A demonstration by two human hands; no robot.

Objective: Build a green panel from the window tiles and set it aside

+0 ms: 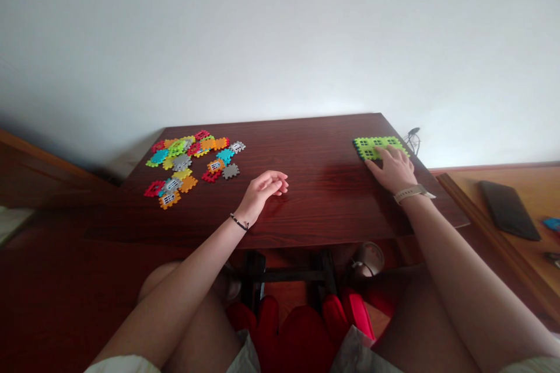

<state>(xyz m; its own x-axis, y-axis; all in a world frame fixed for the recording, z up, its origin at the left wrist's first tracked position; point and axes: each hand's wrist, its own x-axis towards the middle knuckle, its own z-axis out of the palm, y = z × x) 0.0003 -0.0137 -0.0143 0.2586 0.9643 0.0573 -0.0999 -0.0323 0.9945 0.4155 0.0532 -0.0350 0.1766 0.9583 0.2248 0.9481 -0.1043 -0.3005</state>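
My right hand (394,167) lies flat with its fingers spread on a joined slab of green interlocking tiles (371,146) at the table's far right corner. My left hand (265,188) hovers just above the middle of the dark wooden table (315,186), fingers loosely curled and apart, holding nothing. A loose heap of coloured interlocking tiles (192,163) lies at the far left of the table, well apart from my left hand.
A white wall stands right behind the table. A wooden surface at the right carries a dark flat tablet-like object (507,209). A cable (412,138) hangs off the table's back right corner. Red slippers (301,332) sit below, between my knees.
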